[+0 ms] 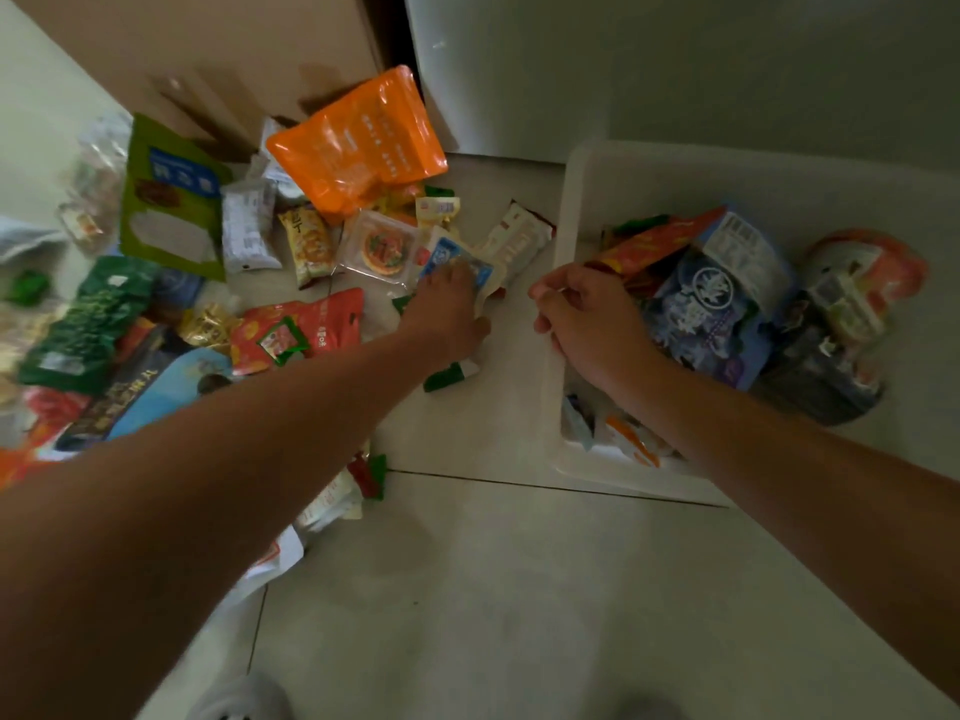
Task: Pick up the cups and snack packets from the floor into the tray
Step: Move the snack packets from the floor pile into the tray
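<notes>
Many snack packets lie scattered over the floor at the left, among them a big orange pouch (358, 142), a green bag (169, 200) and a red packet (298, 327). My left hand (449, 309) grips a small blue-and-white packet (457, 259) in the middle of the pile. A white tray (576, 200) stands at the right and holds a blue bag (711, 304), an orange-red packet (649, 244) and a wrapped cup (847, 324). My right hand (587, 317) hovers over the tray's left rim with loosely curled fingers, holding nothing that I can see.
A brown cardboard box (218, 49) stands behind the pile and a white cabinet (623, 59) rises behind the tray. Pale floor tiles (493, 589) lie bare in front of me. A grey slipper (239, 698) shows at the bottom edge.
</notes>
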